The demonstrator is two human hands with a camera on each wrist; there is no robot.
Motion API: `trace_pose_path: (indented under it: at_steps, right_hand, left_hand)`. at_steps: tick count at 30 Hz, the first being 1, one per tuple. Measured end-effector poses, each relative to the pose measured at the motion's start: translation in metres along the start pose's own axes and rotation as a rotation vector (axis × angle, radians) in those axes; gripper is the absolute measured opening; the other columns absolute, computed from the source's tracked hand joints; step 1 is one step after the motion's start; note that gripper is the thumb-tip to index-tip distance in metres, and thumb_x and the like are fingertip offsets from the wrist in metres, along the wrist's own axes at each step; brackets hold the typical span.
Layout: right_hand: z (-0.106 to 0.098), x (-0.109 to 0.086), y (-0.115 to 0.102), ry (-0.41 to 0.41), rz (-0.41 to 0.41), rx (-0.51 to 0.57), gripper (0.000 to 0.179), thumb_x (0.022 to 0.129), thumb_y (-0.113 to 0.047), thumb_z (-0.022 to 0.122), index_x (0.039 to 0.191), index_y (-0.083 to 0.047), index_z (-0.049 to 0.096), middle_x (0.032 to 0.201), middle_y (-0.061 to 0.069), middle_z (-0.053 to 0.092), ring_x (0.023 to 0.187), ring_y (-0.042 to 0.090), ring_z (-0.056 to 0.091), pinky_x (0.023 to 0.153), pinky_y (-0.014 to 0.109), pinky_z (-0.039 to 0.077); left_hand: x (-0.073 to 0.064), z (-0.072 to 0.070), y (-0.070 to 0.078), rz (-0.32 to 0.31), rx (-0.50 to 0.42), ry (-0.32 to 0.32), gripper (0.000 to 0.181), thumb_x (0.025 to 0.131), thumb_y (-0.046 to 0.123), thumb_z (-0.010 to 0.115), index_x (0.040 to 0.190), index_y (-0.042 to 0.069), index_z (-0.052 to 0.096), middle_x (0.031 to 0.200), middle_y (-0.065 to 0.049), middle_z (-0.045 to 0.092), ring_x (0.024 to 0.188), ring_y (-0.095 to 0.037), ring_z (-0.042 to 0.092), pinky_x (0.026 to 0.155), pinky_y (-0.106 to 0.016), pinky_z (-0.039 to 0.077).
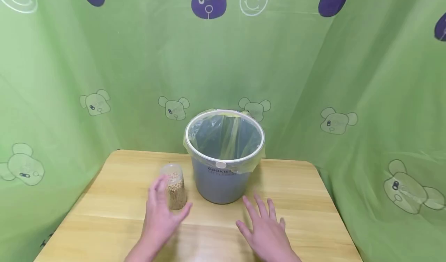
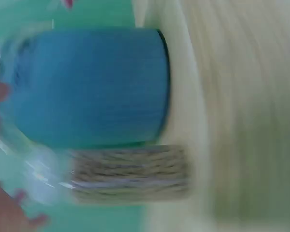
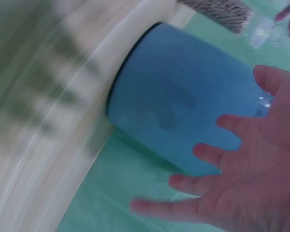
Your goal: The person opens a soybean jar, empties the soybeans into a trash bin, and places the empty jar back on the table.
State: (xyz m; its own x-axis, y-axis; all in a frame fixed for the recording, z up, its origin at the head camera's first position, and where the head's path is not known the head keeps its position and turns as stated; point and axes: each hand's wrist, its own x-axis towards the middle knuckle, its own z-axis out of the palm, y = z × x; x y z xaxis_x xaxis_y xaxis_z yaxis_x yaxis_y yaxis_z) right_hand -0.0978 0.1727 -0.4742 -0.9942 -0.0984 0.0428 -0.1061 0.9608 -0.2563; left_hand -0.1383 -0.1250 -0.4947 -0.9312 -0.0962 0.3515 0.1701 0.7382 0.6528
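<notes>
A clear jar (image 1: 177,192) with beige beans or pellets in its lower part stands upright on the table, left of a grey-blue trash bin (image 1: 219,182). A thin yellowish bag (image 1: 231,138) lines the bin and folds over its white rim. My left hand (image 1: 160,219) is nearest the jar, fingers spread and thumb apart, holding nothing; whether it touches the jar cannot be told. Low in front of the bin, on its right, my right hand (image 1: 266,231) has its fingers spread and holds nothing. The left wrist view is blurred, with the jar (image 2: 130,174) beside the bin (image 2: 96,87).
Everything stands on a light wooden table (image 1: 299,200) with rounded back corners. Green curtains (image 1: 139,60) with printed bear heads hang behind it and on both sides. The bin's back is close to the rear curtain.
</notes>
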Motion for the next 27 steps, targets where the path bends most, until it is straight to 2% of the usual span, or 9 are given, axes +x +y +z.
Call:
trace_pose_path:
  at_steps: [2,4,7,9,11,15,20,24,27]
  right_hand:
    - [-0.005,-0.006,-0.002,0.032,-0.016,0.051,0.068,0.096,-0.061,0.052,0.155,-0.029,0.038,0.161,0.01,0.037,0.144,0.042,0.039,0.098,0.07,0.048]
    - [-0.011,-0.009,-0.006,0.049,-0.025,0.103,0.064,0.096,-0.051,0.06,0.152,-0.026,0.043,0.15,0.009,0.048,0.135,0.034,0.05,0.097,0.058,0.054]
    - [-0.02,-0.013,-0.013,0.03,-0.026,0.16,0.059,0.095,-0.044,0.064,0.149,-0.026,0.046,0.14,0.004,0.056,0.126,0.027,0.058,0.1,0.051,0.054]
    - [-0.025,-0.016,-0.017,0.008,-0.036,0.191,0.056,0.096,-0.043,0.064,0.147,-0.026,0.048,0.136,0.002,0.059,0.123,0.024,0.061,0.1,0.049,0.054]
    - [-0.028,-0.017,-0.021,-0.008,-0.047,0.209,0.055,0.096,-0.045,0.063,0.146,-0.025,0.049,0.134,0.0,0.06,0.122,0.022,0.062,0.1,0.047,0.055]
    - [-0.03,-0.018,-0.024,-0.021,-0.054,0.243,0.053,0.098,-0.05,0.058,0.145,-0.028,0.05,0.133,-0.005,0.061,0.122,0.019,0.063,0.1,0.046,0.055]
    - [-0.029,-0.016,-0.018,-0.088,-0.029,0.323,0.055,0.098,-0.063,0.048,0.144,-0.033,0.049,0.134,-0.013,0.06,0.116,0.014,0.064,0.091,0.039,0.057]
    - [-0.031,-0.012,-0.014,-0.138,-0.036,0.427,0.054,0.098,-0.062,0.046,0.141,-0.03,0.051,0.131,-0.011,0.061,0.108,0.01,0.066,0.083,0.03,0.056]
    - [-0.036,-0.01,-0.014,-0.141,-0.042,0.475,0.05,0.099,-0.059,0.049,0.139,-0.03,0.054,0.123,-0.009,0.062,0.102,0.007,0.066,0.079,0.026,0.055]
  left_hand:
    - [0.012,0.01,-0.017,-0.114,-0.233,0.007,0.124,0.068,0.045,0.09,0.16,0.038,0.007,0.164,-0.011,0.024,0.146,-0.039,0.034,0.115,-0.07,0.031]
    - [0.026,0.022,-0.035,-0.217,-0.397,-0.042,0.131,0.068,0.043,0.091,0.16,0.039,-0.002,0.166,-0.013,0.021,0.151,-0.039,0.028,0.119,-0.067,0.027]
    - [0.042,0.041,-0.059,-0.31,-0.504,-0.15,0.125,0.072,0.04,0.089,0.161,0.031,0.002,0.164,-0.019,0.026,0.15,-0.042,0.031,0.12,-0.062,0.029]
    - [0.048,0.051,-0.069,-0.342,-0.501,-0.176,0.115,0.075,0.037,0.088,0.16,0.024,0.011,0.158,-0.022,0.034,0.145,-0.045,0.038,0.118,-0.061,0.034]
    - [0.053,0.057,-0.073,-0.348,-0.482,-0.146,0.107,0.076,0.035,0.087,0.157,0.019,0.019,0.154,-0.022,0.041,0.141,-0.045,0.043,0.117,-0.061,0.037]
    - [0.056,0.058,-0.074,-0.346,-0.447,-0.105,0.101,0.076,0.035,0.087,0.154,0.021,0.025,0.153,-0.019,0.045,0.141,-0.042,0.045,0.116,-0.061,0.037]
    - [0.04,0.047,-0.065,-0.339,-0.433,-0.203,0.099,0.076,0.031,0.087,0.155,0.025,0.027,0.152,-0.019,0.045,0.139,-0.042,0.047,0.112,-0.059,0.043]
    - [0.021,0.038,-0.044,-0.249,-0.403,-0.27,0.099,0.074,0.025,0.089,0.153,0.022,0.03,0.145,-0.018,0.052,0.131,-0.04,0.056,0.109,-0.058,0.047]
    - [0.011,0.034,-0.022,-0.178,-0.435,-0.306,0.099,0.069,0.022,0.091,0.15,0.021,0.034,0.138,-0.012,0.059,0.125,-0.032,0.06,0.108,-0.056,0.049]
